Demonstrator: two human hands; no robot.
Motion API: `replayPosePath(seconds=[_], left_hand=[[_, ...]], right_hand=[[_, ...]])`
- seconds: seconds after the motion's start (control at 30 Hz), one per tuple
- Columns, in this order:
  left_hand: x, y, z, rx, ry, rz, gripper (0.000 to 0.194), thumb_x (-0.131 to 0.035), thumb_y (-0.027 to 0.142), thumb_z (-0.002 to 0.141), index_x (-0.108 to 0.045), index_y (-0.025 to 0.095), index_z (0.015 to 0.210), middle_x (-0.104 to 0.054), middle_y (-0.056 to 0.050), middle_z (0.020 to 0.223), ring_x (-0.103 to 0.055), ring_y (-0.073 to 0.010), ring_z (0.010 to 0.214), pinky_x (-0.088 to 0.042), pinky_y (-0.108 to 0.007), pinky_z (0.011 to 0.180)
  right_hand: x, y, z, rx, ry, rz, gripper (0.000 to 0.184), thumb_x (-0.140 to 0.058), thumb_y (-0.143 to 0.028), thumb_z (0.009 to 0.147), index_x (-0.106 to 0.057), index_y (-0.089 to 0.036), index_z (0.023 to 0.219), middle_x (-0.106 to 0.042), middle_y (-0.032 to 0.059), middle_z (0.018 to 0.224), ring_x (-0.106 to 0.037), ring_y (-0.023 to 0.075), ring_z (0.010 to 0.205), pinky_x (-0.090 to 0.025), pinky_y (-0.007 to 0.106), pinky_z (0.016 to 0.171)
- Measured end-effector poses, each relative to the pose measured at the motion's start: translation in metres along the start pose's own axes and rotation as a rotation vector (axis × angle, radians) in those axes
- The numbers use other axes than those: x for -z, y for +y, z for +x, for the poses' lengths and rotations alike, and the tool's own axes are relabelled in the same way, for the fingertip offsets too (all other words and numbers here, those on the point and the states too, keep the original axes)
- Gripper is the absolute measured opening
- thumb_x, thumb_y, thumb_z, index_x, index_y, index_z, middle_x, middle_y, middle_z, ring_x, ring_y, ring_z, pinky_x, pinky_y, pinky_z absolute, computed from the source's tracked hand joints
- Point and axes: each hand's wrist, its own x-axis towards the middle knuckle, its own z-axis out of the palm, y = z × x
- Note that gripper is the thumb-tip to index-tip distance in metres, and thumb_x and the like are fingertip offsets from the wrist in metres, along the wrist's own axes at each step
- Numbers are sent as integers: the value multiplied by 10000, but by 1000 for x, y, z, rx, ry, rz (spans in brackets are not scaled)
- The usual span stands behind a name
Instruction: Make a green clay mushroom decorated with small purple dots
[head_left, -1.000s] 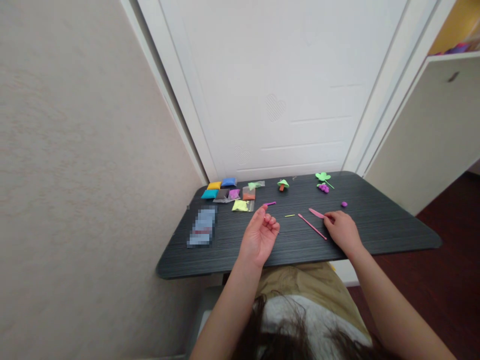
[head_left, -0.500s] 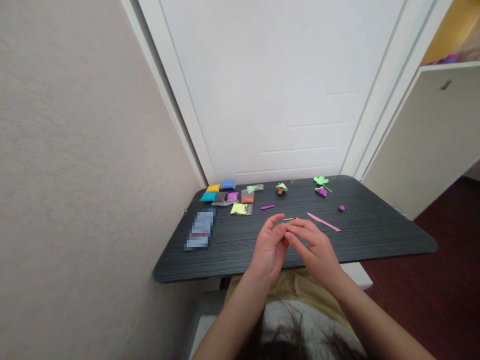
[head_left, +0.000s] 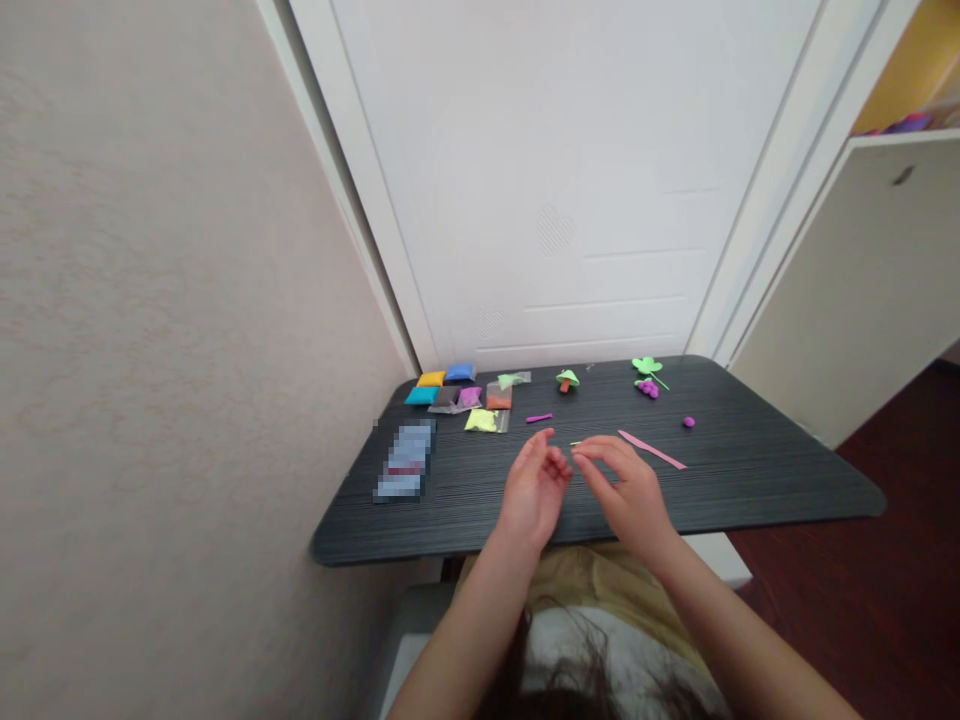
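Note:
My left hand (head_left: 536,492) is held palm up above the front of the table, its fingers curled in; whatever lies in them is hidden. Just right of it, my right hand (head_left: 630,495) has thumb and forefinger pinched together, and what is between them is too small to make out. The two hands are slightly apart. A thin yellow strip (head_left: 575,443) shows beside the right fingertips, partly covered. To the right lies a pink modelling knife (head_left: 651,449). Beyond the left hand is a short purple stick (head_left: 538,418).
Several bags of coloured clay (head_left: 431,379) lie at the back left of the dark table (head_left: 465,520), with a blurred blue packet (head_left: 407,460) nearer. At the back stand a clay mushroom (head_left: 567,381), a green clay leaf (head_left: 646,366), purple clay grapes (head_left: 649,389) and a purple ball (head_left: 688,422).
My right hand put down the pink knife and came left to meet the left hand's fingers. Now the hands have parted slightly. The thin pink stick is no longer visible.

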Motion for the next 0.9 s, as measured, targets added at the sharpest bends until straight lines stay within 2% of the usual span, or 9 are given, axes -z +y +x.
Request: replayPosePath(seconds=[0.2,0.33,0.5,0.9], left_hand=[[46,35,23,-116,159,24,176,-606,261,716,-581,155,854,-542,22,601,-516,-67,549,-408,-202,564],[67,39,22,-116,234,43,130,-592,211,712,-589,141,822,-552,13,591,-524,-73,551,-413,-209,568],[72,34,18,-113,231,58,117,-593,182,699,-597,130,803,-552,7,584,-530,-77,556,-418,-215,580],[73,32,15,-144,218,74,97,-597,158,690,-602,127,781,-544,9,580,-526,-70,558,-419,-209,589]], right_hand=[[1,41,-1,-44,51,-43,137,-472,-317,809,-537,-203,769,-596,46,834,-545,186,830,-417,352,778],[-5,55,-7,-62,38,-84,144,-473,-326,806,-521,-198,763,-587,48,823,-538,193,832,-408,350,773],[-9,58,-11,-51,-29,-124,173,-433,-319,827,-542,-197,770,-595,51,833,-534,195,849,-392,344,793],[-8,65,-10,-117,-49,-86,218,-421,-345,822,-585,-201,820,-623,38,841,-566,182,825,-427,331,759]])
